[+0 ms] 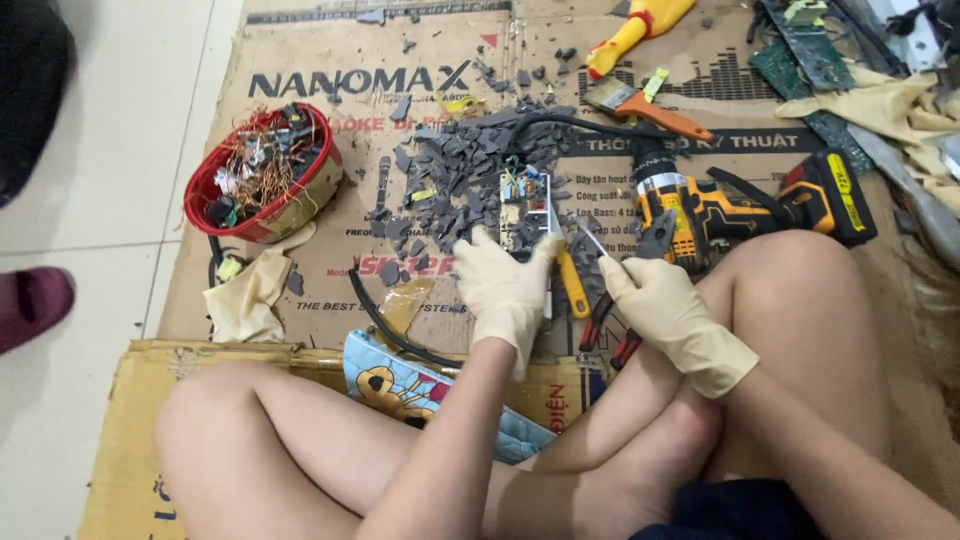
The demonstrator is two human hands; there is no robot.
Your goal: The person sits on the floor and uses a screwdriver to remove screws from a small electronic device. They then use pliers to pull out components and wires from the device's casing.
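My left hand (pixel 505 285), in a cream rubber glove, grips the near edge of a small circuit board (pixel 524 198) that stands among dark plastic shards on flattened cardboard. My right hand (pixel 655 300), gloved the same way, holds a thin metal tool (pixel 594 241) whose tip points toward the board. A yellow-handled tool (pixel 572 285) lies between the hands, and red-handled pliers (pixel 605 330) lie just under the right hand.
A yellow and black cordless drill (pixel 740 205) lies right of the board. A red bowl (pixel 262 175) of copper wire scraps sits at left. A paintbrush (pixel 645 105), more green circuit boards (pixel 810 50) and cream cloths (pixel 250 295) lie around. My bare knees frame the work spot.
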